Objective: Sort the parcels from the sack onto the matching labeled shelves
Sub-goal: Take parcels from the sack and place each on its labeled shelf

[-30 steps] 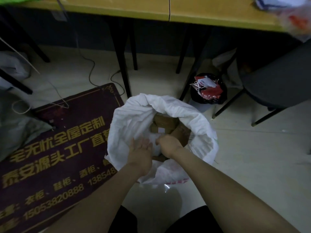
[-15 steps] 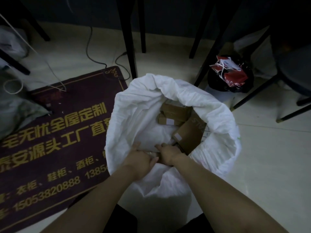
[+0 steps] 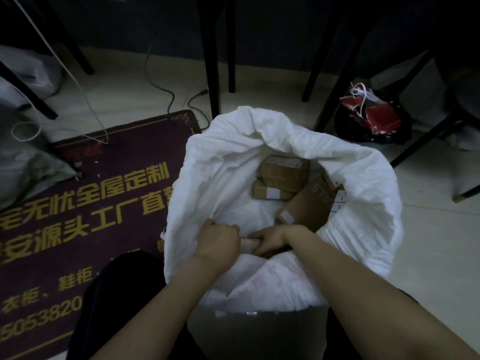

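- sack (image 3: 228,157) stands open on the floor, both hands inside its near rim.
- left hand (image 3: 218,241) is curled on the left end of a parcel (image 3: 248,244); right hand (image 3: 275,239) is wrapped over its right part. both look to be gripping it.
- parcel sits low in the sack against the near wall, mostly hidden (only a pale strip shows between the hands).
- long axis seems to run left-right, about level; which face is up i cannot tell.
- to do it well: lift straight up and level, clear the rim and the boxes (image 3: 283,175) behind, then turn the label into view before picking a shelf.
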